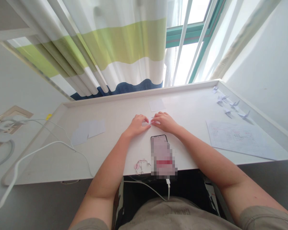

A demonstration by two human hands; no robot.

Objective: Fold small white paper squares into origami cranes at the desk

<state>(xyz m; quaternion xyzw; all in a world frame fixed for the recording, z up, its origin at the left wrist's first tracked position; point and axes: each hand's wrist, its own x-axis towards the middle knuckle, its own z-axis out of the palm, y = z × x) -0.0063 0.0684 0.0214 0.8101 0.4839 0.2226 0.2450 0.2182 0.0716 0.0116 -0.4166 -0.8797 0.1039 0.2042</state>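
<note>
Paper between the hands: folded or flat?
Folded: the small paper held between the left hand and right hand shows layered, creased edges, unlike the flat square beyond it.

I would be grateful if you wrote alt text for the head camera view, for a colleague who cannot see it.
Both hands, the left hand and the right hand, hold a small folded piece of white paper on a white desk. A phone with a charging cable lies just below them, and paper cranes and a written sheet lie to the right.
</note>
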